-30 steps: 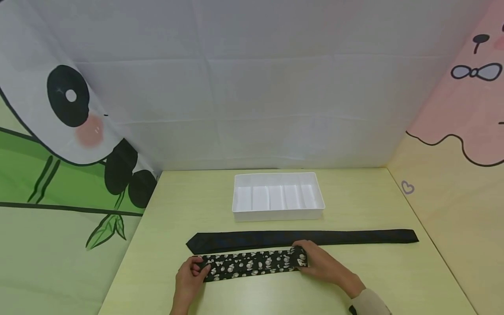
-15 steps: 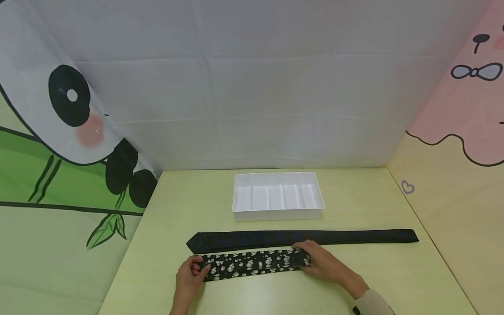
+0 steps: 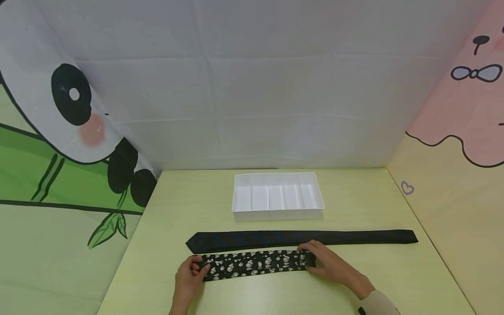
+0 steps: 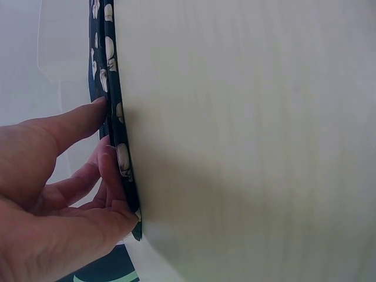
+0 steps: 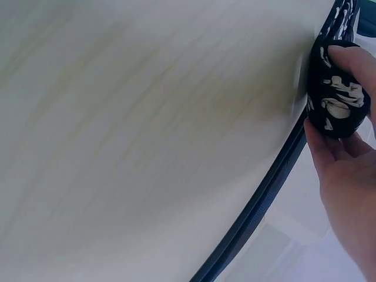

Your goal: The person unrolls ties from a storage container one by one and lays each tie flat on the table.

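A black cloth strip (image 3: 252, 264) with a white cartoon print lies left to right near the front of the table, with fold lines along it. My left hand (image 3: 188, 280) holds its left end between thumb and fingers. At the other end, my right hand (image 3: 328, 264) grips the strip across its width, thumb at the near edge and fingers at the far edge. In the right wrist view that end of the printed strip (image 5: 338, 100) bulges in a rounded fold. Just behind it a plain dark necktie (image 3: 256, 239) lies flat, its pointed end to the left.
A white plastic tray (image 3: 278, 214) with ribbed compartments stands farther back on the pale wooden table (image 3: 189, 197). Cloth walls with cartoon prints enclose the table at the back (image 3: 252, 109) and on both sides.
My right hand has slid a little to the right with the end of the printed strip, which now reaches farther right. The left hand, necktie and tray stay in place.
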Demonstrator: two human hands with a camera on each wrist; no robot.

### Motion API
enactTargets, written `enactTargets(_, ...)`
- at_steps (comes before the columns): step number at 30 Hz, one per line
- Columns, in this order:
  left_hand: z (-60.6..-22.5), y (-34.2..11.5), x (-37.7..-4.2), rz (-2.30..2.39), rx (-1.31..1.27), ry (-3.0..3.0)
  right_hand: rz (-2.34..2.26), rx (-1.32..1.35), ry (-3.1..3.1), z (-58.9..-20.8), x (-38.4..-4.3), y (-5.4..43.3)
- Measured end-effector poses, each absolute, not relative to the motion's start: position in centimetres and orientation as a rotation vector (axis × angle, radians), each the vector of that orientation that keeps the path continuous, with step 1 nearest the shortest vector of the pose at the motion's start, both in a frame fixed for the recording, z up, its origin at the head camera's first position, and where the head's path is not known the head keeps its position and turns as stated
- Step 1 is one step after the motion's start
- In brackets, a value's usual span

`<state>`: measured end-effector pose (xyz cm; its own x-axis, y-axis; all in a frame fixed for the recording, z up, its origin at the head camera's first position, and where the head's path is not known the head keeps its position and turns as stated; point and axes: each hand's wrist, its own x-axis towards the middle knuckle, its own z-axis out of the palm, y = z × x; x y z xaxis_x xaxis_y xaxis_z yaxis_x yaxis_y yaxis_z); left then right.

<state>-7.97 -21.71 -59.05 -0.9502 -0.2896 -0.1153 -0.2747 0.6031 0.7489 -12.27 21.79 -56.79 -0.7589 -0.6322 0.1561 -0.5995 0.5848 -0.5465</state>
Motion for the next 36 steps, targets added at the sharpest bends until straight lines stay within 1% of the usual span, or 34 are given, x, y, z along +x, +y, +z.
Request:
enactTargets(12, -59.0, -21.9, -7.9, -1.300, 0.477, -2.793, -0.901, -1.032, 2.735, -56.8, -12.3, 22.6)
enactTargets(24, -59.2, -21.7, -8.0, -1.292, 0.512, -2.804, -0.893, -1.090, 2.734, -56.4, -12.2, 23.4)
enactTargets(36, -59.4, -21.8, -8.0, -1.291, 0.510, -2.797, -0.898, -1.028, 2.717, -56.2, -12.3, 24.8)
